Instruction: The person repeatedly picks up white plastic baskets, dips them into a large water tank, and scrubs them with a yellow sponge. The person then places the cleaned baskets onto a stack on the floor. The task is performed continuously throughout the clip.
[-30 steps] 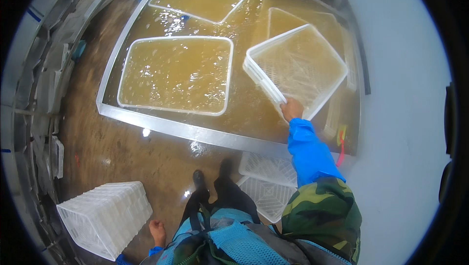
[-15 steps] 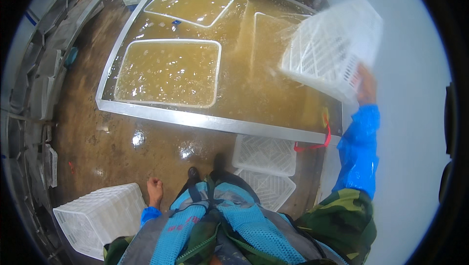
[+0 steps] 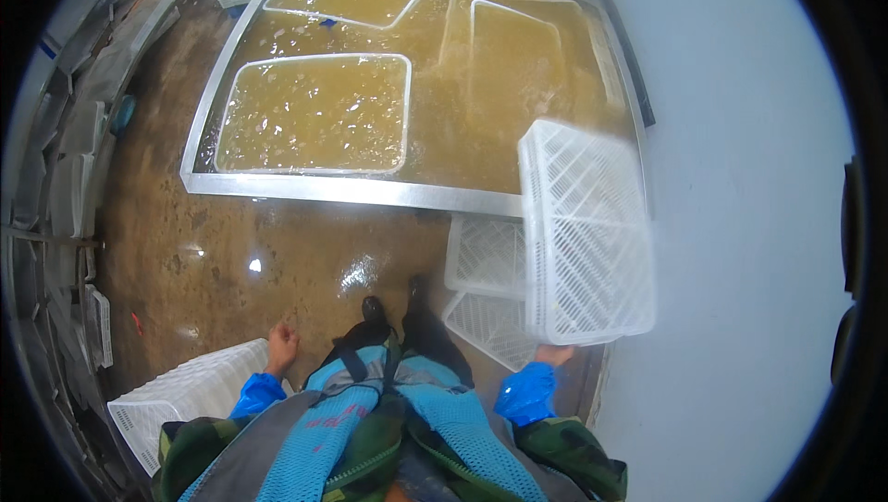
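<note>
Crate [image 3: 587, 243] held one-handed beside tank [image 3: 361, 189]

At far left lies the stack [image 3: 199, 382]. Left hand [image 3: 282, 349] is just beside it; no item shows in the hand. Contact, and whether its fingers are spread or pressed together, cannot be told. Further right, two floor crates [image 3: 488, 322] lie at the tank's near side. The crate is raised across the tank's near right corner in view. Right hand [image 3: 553, 354] pinches its near end, fingertips hidden; the crate extends forward from there. Step in hand, by judgement: supporting the lifted crate. Next move appears to call for a steady grip and wall [image 3: 758, 224] clearance.
</note>
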The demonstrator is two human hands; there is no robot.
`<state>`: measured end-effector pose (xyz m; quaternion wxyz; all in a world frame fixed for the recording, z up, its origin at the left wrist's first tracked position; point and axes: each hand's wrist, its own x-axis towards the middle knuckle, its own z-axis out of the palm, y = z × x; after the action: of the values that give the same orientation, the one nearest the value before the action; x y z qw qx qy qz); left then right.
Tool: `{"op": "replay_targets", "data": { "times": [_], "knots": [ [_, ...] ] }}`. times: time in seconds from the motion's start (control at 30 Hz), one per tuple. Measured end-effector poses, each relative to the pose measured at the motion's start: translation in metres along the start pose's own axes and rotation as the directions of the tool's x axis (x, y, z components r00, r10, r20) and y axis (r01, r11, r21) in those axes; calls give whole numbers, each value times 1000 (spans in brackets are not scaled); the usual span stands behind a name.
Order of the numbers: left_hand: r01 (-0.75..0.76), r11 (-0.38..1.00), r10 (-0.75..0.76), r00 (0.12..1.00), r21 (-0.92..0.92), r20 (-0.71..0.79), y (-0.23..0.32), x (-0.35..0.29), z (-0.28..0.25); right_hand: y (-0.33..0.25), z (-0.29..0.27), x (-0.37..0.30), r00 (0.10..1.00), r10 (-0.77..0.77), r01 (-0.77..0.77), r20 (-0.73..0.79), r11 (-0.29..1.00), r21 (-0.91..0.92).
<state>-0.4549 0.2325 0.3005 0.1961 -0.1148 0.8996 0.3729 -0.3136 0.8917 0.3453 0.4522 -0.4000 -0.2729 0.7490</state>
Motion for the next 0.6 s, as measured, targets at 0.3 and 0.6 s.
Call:
{"op": "replay_targets", "data": {
  "times": [0.3, 0.6],
  "knots": [
    [20, 1000, -22, 981, -11, -194, 1, -41, -50, -10, 2, -19, 999, -15, 15, -46, 1000, 7],
    [51, 997, -59, 987, -53, -150, -32, -141, 9, -117, 93, -23, 978, -153, 166, 141, 982, -86]
  ]
}}
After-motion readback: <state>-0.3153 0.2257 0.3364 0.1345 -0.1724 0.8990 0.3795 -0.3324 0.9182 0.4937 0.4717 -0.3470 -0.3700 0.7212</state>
